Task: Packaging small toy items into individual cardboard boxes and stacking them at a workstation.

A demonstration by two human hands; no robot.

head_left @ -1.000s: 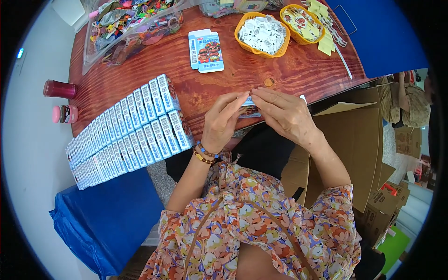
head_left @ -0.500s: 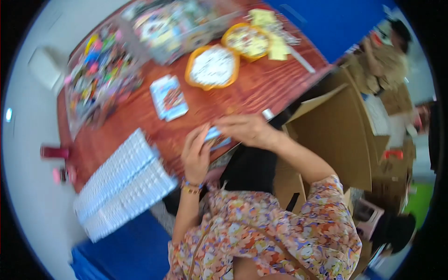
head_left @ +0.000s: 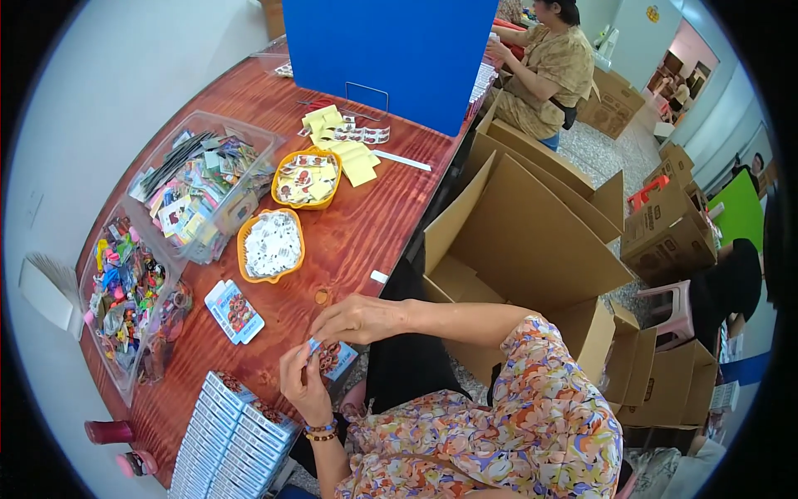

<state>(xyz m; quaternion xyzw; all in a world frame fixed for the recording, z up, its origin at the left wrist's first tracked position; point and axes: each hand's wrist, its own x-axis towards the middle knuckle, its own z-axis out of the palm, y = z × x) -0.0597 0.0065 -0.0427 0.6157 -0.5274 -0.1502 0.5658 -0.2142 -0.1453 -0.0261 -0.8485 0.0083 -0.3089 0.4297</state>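
Note:
A small blue printed carton [head_left: 339, 360] is between my hands at the front edge of the wooden table. My left hand [head_left: 304, 382], with beaded bracelets at the wrist, pinches the carton near its left end. My right hand [head_left: 359, 318] reaches over from the right, its fingers closed on the same end; the exact fingertip contact is partly hidden. A flattened blue carton [head_left: 234, 312] with the same kind of picture lies just beyond. To the left, similar filled-out cartons stand in two tight rows [head_left: 229, 441].
An orange basket of small white slips [head_left: 273, 244] and one of stickers [head_left: 306, 178] stand behind. Clear bins hold packets [head_left: 208, 187] and colourful trinkets [head_left: 133, 299]. A blue panel [head_left: 382, 62] rises at the back. Open cardboard boxes [head_left: 532, 224] flank my right; a co-worker [head_left: 544, 75] sits beyond.
The view has swung to the right, bringing the co-worker and more boxes into sight. Both hands stay together at the carton, its printed face now showing more.

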